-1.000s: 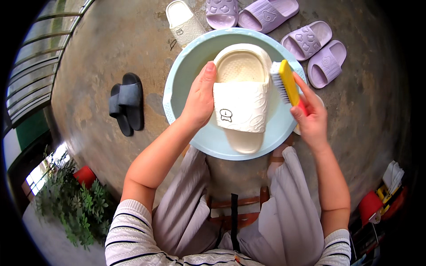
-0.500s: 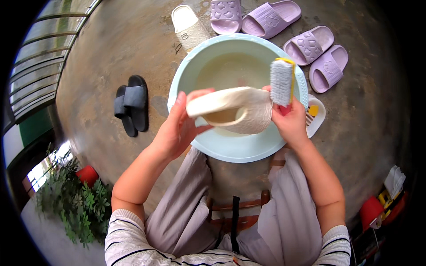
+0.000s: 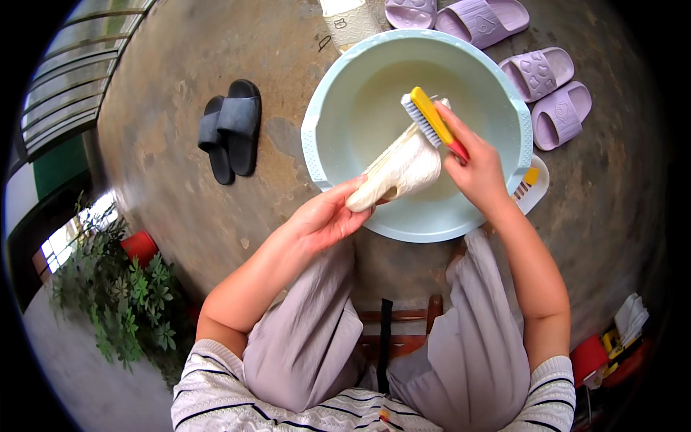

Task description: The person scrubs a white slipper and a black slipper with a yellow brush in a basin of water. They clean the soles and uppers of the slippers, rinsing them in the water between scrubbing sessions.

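My left hand (image 3: 332, 214) grips a cream slide slipper (image 3: 407, 167) by one end, tilted on its side above the basin. In my right hand (image 3: 476, 167) is a scrubbing brush (image 3: 432, 119) with a yellow and red handle and pale bristles. Its bristles lie against the slipper's edge, near the far end. Below them stands a light blue basin (image 3: 417, 229) with cloudy water (image 3: 374, 101) in it. My fingers and the brush hide part of the slipper.
Another cream slipper (image 3: 353, 29) lies beyond the basin, with lilac slippers (image 3: 536, 75) behind and right of it. Dark slippers (image 3: 237, 126) lie to the left. A white soap dish (image 3: 534, 189) with a yellow piece sits by the basin's right rim. A leafy plant (image 3: 137, 302) is at lower left.
The slipper has turned so its far end points up and right. My right hand has tipped the brush over, bringing its bristles onto the slipper. The whole view has shifted slightly.
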`<state>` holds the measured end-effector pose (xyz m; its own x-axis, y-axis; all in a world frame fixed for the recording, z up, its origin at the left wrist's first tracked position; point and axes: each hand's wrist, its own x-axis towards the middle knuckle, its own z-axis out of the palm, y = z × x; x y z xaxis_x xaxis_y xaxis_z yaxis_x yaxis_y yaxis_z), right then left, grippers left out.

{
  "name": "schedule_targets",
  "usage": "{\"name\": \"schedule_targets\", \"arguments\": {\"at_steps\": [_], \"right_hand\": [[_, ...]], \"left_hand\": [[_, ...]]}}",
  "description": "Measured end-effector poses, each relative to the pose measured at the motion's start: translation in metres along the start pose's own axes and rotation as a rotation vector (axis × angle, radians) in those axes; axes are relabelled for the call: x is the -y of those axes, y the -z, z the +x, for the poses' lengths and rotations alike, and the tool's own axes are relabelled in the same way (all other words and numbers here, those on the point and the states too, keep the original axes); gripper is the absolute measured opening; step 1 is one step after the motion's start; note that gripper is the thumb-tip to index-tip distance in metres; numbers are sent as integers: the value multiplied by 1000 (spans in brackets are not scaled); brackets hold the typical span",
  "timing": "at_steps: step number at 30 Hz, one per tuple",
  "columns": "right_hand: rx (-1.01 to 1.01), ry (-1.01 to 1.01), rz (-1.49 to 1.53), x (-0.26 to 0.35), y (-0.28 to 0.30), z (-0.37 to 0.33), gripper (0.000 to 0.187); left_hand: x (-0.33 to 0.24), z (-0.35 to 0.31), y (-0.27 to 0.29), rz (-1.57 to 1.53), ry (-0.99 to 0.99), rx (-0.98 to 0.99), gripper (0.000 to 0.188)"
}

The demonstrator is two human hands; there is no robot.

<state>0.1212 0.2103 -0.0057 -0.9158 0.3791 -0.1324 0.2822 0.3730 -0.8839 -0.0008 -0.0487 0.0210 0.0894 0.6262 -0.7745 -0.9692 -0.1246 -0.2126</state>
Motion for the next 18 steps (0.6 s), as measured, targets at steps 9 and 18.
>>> {"name": "schedule_targets", "arguments": {"at_steps": [9, 18], "right_hand": [[24, 149, -260, 33, 2, -36, 45], [-114, 192, -224, 15, 6, -17, 48]], "left_hand": [[-8, 38, -12, -127, 4, 65, 35], [1, 52, -40, -94, -93, 11, 34]]}}
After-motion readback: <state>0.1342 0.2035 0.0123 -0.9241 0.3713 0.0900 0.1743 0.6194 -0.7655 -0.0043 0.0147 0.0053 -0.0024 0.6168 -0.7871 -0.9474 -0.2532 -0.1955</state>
